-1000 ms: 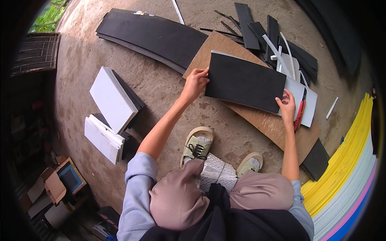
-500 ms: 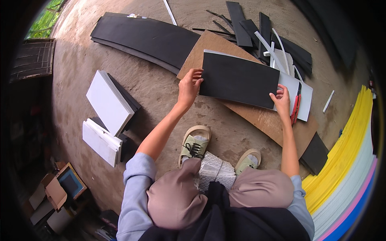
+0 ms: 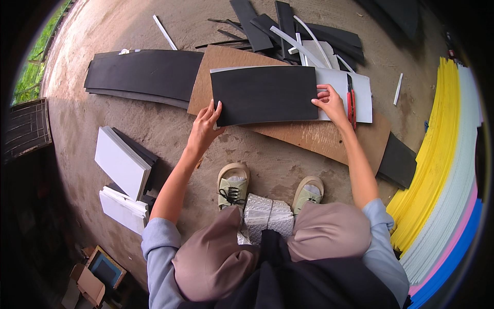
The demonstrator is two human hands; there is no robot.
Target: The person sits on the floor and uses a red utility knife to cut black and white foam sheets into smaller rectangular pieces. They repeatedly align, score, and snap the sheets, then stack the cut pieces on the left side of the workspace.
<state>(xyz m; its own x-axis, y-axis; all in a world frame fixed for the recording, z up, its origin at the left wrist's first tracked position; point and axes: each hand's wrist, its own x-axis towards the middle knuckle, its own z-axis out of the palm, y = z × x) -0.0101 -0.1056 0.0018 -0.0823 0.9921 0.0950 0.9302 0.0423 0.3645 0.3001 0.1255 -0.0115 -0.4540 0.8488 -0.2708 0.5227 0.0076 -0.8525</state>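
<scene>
A rectangular black foam sheet [image 3: 265, 95] lies over a white sheet [image 3: 364, 98] on a brown wooden board [image 3: 309, 139]. My left hand [image 3: 205, 129] is at the black sheet's near left corner, its fingers apart and the fingertips touching the edge. My right hand [image 3: 332, 105] has its thumb and fingers closed on the sheet's right edge. Just right of that hand, a red and black cutter knife [image 3: 351, 100] rests on the white sheet. The sheet's underside is hidden.
Long black sheets [image 3: 144, 74] lie left of the board. Black and white offcuts [image 3: 288, 31] are heaped beyond it. White blocks of stacked sheets [image 3: 123, 159] sit at the left. A tied white bundle [image 3: 267, 216] lies between my feet. Coloured sheets [image 3: 437, 165] are stacked at the right.
The view has shifted. The black sheet has turned to lie more level across the view. My left hand has moved down its left edge to the near corner; my right hand stays at the right edge.
</scene>
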